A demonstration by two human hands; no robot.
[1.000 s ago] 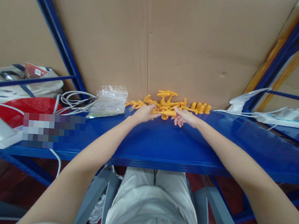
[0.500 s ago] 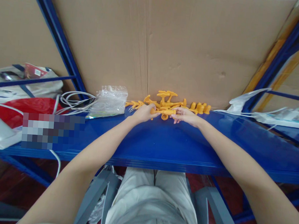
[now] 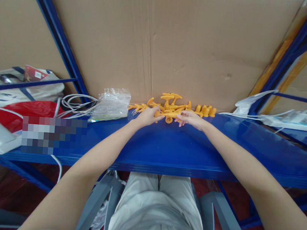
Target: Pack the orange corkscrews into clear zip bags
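My left hand (image 3: 148, 116) is closed on the left end of a slim yellow plastic part (image 3: 170, 114), held level just above the blue tabletop. My right hand (image 3: 191, 119) pinches the right end of the same part, its fingertips covering that end. Just below it is a round hollow yellow cup (image 3: 169, 120), its opening toward me. Behind both hands lies a pile of yellow T-handled pieces (image 3: 167, 98). Several yellow cup-shaped pieces (image 3: 212, 112) stand to the right. Small metal bits (image 3: 134, 112), too fine to name, lie left of my left hand.
A clear plastic bag (image 3: 113, 103) and coiled white cables (image 3: 77, 101) lie to the left, beside red material (image 3: 38, 110). A cardboard sheet (image 3: 195, 44) closes off the back. At the right are a white power strip (image 3: 292, 123) and blue rack posts (image 3: 291, 58).
My right fingers have moved slightly left and now cover the right end of the yellow part, which showed before. My left hand has hardly moved.
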